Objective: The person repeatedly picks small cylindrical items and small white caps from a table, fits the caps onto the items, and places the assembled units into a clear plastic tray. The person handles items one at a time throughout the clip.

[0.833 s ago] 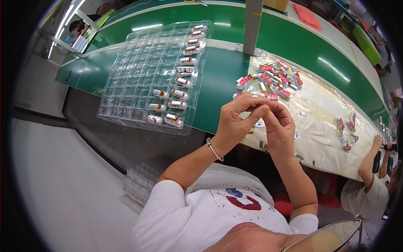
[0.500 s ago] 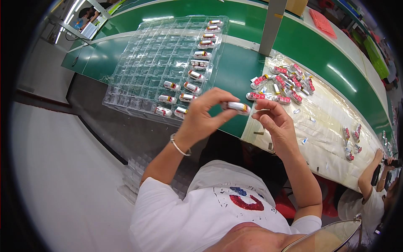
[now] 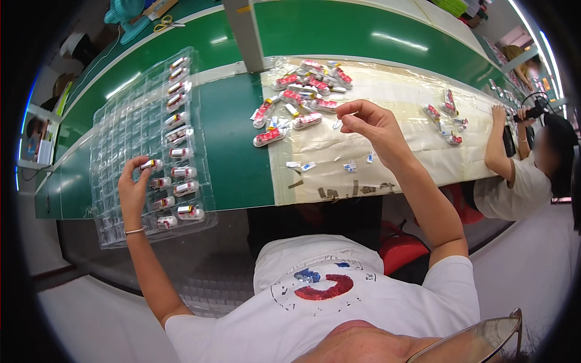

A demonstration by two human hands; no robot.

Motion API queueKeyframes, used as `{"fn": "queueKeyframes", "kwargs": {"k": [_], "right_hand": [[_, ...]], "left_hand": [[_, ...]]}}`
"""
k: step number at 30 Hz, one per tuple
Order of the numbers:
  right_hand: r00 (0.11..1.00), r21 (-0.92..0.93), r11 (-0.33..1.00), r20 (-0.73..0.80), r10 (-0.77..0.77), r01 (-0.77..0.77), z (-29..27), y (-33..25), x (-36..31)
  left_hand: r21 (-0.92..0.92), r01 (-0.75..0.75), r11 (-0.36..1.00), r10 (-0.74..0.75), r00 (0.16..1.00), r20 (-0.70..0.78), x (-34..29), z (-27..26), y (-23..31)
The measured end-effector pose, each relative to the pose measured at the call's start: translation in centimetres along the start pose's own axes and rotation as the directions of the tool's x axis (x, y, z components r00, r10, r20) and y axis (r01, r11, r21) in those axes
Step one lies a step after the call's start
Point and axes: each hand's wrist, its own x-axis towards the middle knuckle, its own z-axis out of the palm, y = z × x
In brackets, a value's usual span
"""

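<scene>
Pack (image 3: 151,164): at the tray (image 3: 115,145); likely light, stiff, slick; pinch it by its sides.
Left hand (image 3: 132,189): your fingertips clamp the pack.
Right hand (image 3: 376,130): well right of the tray; your fingertips stand apart.
Edges: tray's pocket walls, neighbouring packs (image 3: 162,202).
Room: bench (image 3: 233,139) right of the tray.

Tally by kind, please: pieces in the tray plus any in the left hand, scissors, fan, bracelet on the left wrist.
Pieces: 14 (13 in the tray, 1 in the left hand)
Scissors: 1
Fan: 1
Bracelet: 1
Total: 17
</scene>
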Motion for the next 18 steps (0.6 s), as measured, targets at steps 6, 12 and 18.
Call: {"fn": "queueKeyframes", "kwargs": {"k": [6,12,18], "right_hand": [[0.992,-0.388,0.915,-0.016,-0.124,0.108,-1.2,2.5,0.6],[0.923,-0.713,0.610,0.138,-0.360,0.345,2.6,2.8,2.2],[0.907,-0.751,0.541,0.184,-0.378,0.378,2.9,3.5,3.5]], "left_hand": [[0.072,-0.014,0.997,0.009,0.997,0.073,0.4,0.2,1.3],[0.312,-0.196,0.929,0.163,0.978,0.131,0.4,0.3,1.9],[-0.021,0.006,1.000,-0.008,0.993,-0.121,-2.3,1.7,9.6]]}}
